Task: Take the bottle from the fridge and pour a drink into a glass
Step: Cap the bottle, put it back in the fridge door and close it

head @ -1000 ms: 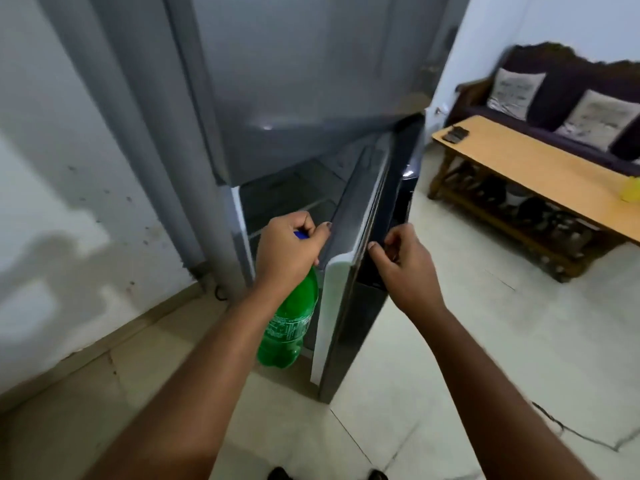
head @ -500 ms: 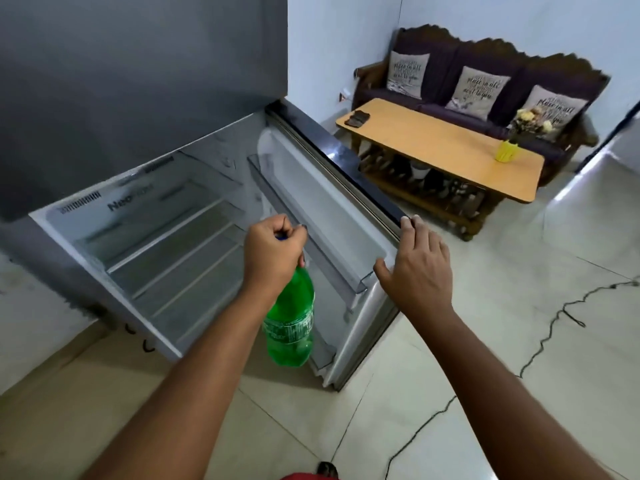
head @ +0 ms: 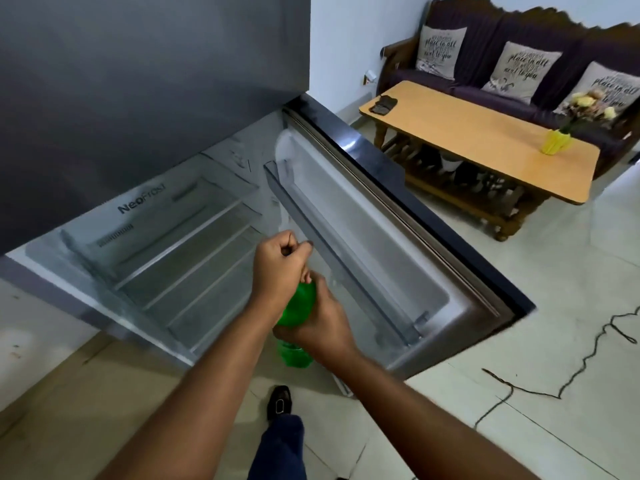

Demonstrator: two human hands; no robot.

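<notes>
From the head camera, the green plastic bottle [head: 297, 311] hangs upright in front of the open grey fridge [head: 166, 247], above the tiled floor, clear of the shelves. The left hand [head: 280, 263] is curled into a fist over the bottle's top, hiding the cap. Just below, the right hand [head: 320, 327] wraps round the bottle's middle; its base shows beneath. The fridge door [head: 398, 244] stands wide open to the right.

home, likely living room | fridge [head: 156, 98] | sofa [head: 502, 46] | coffee table [head: 485, 140]
</notes>
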